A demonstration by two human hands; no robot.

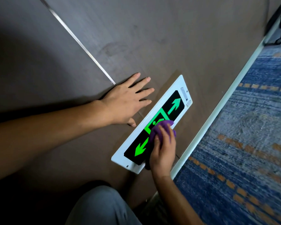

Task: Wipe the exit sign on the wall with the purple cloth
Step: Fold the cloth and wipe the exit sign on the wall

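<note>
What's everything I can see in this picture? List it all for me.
exit sign: one, white frame, black panel with green arrows and running figure, low on the wall
purple cloth: one, bunched, pressed on the sign's middle
wall: brown panels with a silver strip
baseboard: one, pale, along the wall's foot
carpet: blue with orange dashes, at right
knee: one, grey trousers, bottom centre
left hand: flat on the wall, fingers spread
right hand: gripping the cloth on the sign
</note>
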